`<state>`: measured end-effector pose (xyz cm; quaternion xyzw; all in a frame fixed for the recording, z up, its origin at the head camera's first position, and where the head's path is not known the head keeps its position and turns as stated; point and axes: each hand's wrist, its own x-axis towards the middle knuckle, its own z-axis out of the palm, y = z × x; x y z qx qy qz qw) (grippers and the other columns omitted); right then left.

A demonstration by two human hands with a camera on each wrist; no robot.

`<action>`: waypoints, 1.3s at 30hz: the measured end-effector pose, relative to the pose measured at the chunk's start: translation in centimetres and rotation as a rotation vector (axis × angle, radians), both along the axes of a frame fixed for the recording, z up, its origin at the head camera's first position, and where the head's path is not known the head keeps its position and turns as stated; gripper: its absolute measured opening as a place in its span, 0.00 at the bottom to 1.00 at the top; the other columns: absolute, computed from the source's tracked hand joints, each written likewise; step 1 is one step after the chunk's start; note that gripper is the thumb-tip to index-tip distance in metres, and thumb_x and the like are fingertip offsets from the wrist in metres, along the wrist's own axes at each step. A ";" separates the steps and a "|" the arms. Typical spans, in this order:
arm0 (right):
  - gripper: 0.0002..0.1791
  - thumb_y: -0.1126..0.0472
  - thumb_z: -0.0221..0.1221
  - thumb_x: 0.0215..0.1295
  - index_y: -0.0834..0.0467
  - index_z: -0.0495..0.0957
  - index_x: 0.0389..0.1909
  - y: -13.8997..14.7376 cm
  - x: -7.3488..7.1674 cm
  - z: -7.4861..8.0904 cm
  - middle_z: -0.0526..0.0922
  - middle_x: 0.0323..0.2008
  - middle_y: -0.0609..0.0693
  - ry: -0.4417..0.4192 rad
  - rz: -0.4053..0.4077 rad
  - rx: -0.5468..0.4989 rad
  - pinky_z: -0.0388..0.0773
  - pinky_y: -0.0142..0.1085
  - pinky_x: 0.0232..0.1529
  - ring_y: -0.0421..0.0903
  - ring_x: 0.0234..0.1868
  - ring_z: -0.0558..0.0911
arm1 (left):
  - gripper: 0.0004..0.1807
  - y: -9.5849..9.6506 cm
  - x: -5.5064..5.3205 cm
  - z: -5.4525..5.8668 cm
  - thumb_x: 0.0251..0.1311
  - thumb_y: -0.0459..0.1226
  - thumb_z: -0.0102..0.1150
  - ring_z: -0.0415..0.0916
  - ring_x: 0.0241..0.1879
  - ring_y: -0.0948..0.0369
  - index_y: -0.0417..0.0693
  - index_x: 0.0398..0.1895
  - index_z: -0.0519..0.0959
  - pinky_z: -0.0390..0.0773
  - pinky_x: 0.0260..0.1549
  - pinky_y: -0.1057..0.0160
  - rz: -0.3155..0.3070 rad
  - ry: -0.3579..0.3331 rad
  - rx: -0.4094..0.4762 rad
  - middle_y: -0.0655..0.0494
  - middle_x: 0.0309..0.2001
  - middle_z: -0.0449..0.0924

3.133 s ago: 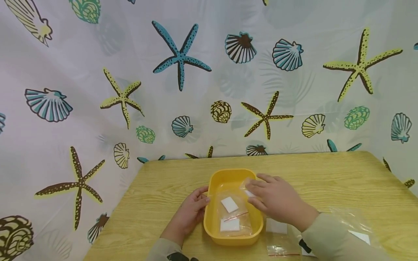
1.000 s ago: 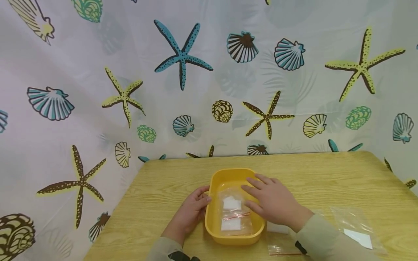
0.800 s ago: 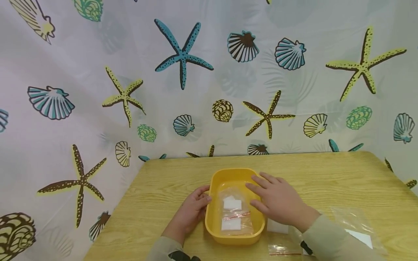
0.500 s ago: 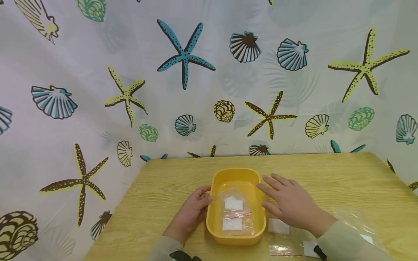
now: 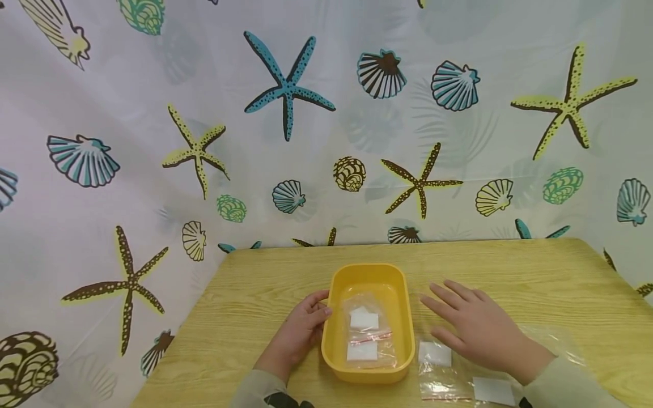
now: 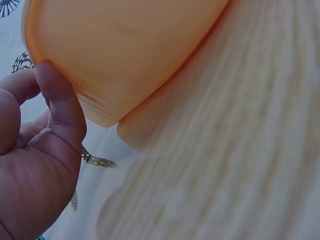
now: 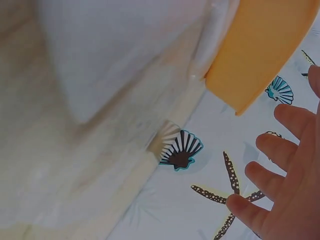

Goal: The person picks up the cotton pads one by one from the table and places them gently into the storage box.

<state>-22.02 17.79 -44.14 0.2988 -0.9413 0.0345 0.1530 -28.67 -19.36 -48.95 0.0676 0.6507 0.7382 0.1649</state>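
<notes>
A yellow plastic tub point(image 5: 368, 376) stands on the table with small clear zip bags point(image 5: 363, 351) overlapping inside, each holding a white flat piece. Its left rim is pinched between the thumb and fingers of my left hand point(image 5: 301, 330), as the left wrist view also shows on the tub wall point(image 6: 135, 45). To the right of the tub, my right hand point(image 5: 482, 328) hovers with fingers spread, holding nothing. Below and beside it lie more zip bags with white pieces: one near the tub point(image 5: 435, 355), another at the front edge point(image 5: 494, 391).
A further clear bag point(image 5: 553, 340) lies partly hidden behind the right forearm. The wood-grain table point(image 5: 275, 272) meets a white curtain point(image 5: 316, 124) printed with starfish and shells at its back and sides.
My right hand let go of a zip bag in the tub, then drew back to the right over the bags on the table. My left hand stays on the tub's rim.
</notes>
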 end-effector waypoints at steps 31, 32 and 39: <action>0.43 0.22 0.42 0.66 0.39 0.62 0.77 0.8 2.1 -1.8 0.62 0.75 0.59 -0.410 0.060 0.115 0.60 0.70 0.63 0.64 0.75 0.58 | 0.28 0.0 -0.1 -0.1 0.74 0.36 0.54 0.77 0.41 0.55 0.46 0.75 0.63 0.83 0.42 0.61 -0.001 0.006 -0.056 0.39 0.52 0.73; 0.43 0.22 0.42 0.66 0.39 0.62 0.77 0.9 2.1 -1.9 0.62 0.74 0.59 -0.409 0.066 0.119 0.61 0.70 0.63 0.64 0.74 0.58 | 0.28 0.0 -0.1 0.0 0.74 0.36 0.54 0.77 0.42 0.55 0.46 0.75 0.63 0.83 0.42 0.61 -0.001 0.006 -0.054 0.39 0.52 0.73; 0.44 0.22 0.41 0.67 0.41 0.61 0.78 0.9 2.0 -2.0 0.62 0.74 0.59 -0.396 0.090 0.148 0.62 0.69 0.62 0.63 0.74 0.59 | 0.29 0.2 -0.1 0.0 0.74 0.35 0.53 0.77 0.41 0.56 0.44 0.76 0.61 0.83 0.41 0.61 0.000 0.015 -0.040 0.40 0.50 0.73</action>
